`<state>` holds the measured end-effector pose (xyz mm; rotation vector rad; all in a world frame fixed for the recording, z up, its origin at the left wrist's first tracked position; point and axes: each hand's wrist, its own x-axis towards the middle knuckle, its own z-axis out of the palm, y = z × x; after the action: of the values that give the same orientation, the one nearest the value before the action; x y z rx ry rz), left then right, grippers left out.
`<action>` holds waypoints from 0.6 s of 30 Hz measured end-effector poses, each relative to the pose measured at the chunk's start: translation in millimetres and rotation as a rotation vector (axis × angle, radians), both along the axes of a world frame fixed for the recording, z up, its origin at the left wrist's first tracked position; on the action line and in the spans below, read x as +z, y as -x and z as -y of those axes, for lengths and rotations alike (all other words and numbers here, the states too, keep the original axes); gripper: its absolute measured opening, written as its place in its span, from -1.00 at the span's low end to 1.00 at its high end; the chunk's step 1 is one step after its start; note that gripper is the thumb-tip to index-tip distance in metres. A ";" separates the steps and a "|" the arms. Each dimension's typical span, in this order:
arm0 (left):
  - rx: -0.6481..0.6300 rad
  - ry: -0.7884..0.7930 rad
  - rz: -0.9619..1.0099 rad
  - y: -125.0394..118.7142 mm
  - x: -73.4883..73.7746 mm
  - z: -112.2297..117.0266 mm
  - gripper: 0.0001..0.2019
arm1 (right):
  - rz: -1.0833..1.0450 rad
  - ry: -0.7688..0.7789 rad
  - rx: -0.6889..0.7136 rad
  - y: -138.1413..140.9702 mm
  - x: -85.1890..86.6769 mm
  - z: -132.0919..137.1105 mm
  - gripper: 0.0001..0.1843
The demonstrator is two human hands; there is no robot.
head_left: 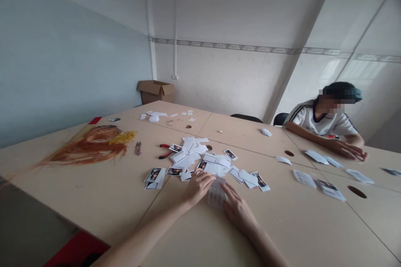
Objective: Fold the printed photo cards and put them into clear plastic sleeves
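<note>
My left hand [198, 187] rests on the table with its fingers curled, pinching the left edge of a small stack of white cards [216, 194]. My right hand [238, 209] lies against the stack's right side, fingers bent round it. Just beyond my hands spreads a loose pile of small printed cards [206, 160], some showing dark pictures, others face down and white. Red-handled pliers [165, 151] lie at the pile's left edge.
A bundle of orange and yellow strings [94, 146] lies at the left of the beige table [103, 200]. Another person [326, 123] sits at the far right with cards [328, 187] before them. A cardboard box [156, 91] stands in the corner. More paper scraps [156, 115] lie at the far edge.
</note>
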<state>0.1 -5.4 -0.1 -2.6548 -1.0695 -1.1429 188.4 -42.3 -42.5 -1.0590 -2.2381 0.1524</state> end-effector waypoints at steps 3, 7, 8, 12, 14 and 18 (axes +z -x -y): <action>0.026 0.044 0.085 -0.3 -2.6 -2.0 -0.82 | 0.020 -0.002 0.006 0.4 1.2 0.9 -0.36; 0.042 0.094 0.164 -2.1 -4.7 -3.9 -0.87 | 0.019 0.003 -0.007 0.9 2.8 1.8 -0.36; 0.044 0.097 0.169 -2.7 -4.8 -3.9 -0.87 | 0.021 0.003 -0.005 1.0 2.9 1.9 -0.36; 0.050 0.109 0.203 -4.3 -6.1 -3.4 -0.88 | 0.031 0.004 -0.009 1.3 4.0 2.6 -0.37; 0.056 0.110 0.220 -4.2 -8.6 -3.6 -0.91 | 0.034 0.005 -0.018 1.7 5.4 3.5 -0.39; 0.103 0.109 0.298 -1.7 -14.2 -6.6 -0.72 | 0.021 -0.012 -0.033 2.5 7.9 5.1 -0.40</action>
<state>1.7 1.2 -14.4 -2.5239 -1.3328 -1.5348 186.0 -47.4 -34.6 -1.0951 -2.2365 0.1144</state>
